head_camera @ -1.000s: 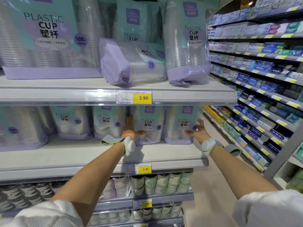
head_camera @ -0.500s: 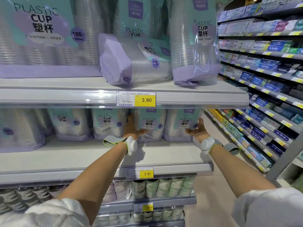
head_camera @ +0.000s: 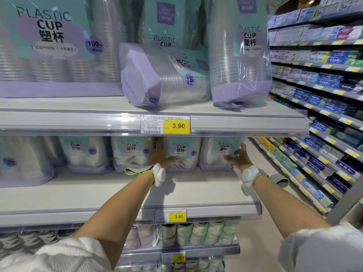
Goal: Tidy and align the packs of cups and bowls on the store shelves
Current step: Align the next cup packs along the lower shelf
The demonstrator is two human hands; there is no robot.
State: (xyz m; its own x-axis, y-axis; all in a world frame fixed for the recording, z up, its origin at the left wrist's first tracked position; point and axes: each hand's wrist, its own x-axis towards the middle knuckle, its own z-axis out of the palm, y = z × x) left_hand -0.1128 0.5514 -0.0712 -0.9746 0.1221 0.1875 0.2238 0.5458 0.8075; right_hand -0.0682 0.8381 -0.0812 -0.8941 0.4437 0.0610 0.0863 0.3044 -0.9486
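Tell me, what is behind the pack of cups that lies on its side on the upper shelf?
Behind the lying pack stands an upright plastic cup pack; its upper label shows. Its lower part and the upper shelf behind are covered, so more packs there cannot be seen.

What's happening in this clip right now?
A person is straightening 50-count plastic cup packs on the middle shelf. The left hand is pressed against one pack, the right hand against the end pack. On the shelf above, one pack lies tipped over, not yet fixed.
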